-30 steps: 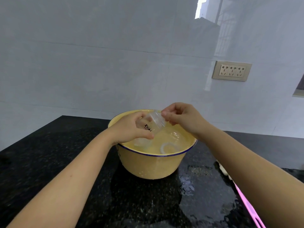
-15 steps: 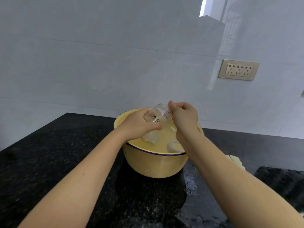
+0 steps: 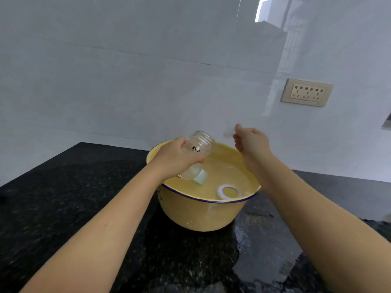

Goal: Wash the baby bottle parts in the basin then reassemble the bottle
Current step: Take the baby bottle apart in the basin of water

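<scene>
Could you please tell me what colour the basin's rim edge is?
Dark blue, edging the pale yellow basin; head view.

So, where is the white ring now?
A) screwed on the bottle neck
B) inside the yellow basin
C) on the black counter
B: the white ring lies in the yellow basin near its front rim; the left hand holds the bottle with its threaded neck bare.

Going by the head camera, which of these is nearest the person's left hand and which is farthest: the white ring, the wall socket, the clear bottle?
1. Clear bottle: gripped in the left hand, above the yellow basin.
2. White ring: in the basin's water, to the hand's right and lower.
3. Wall socket: on the far wall, up and to the right.
</scene>
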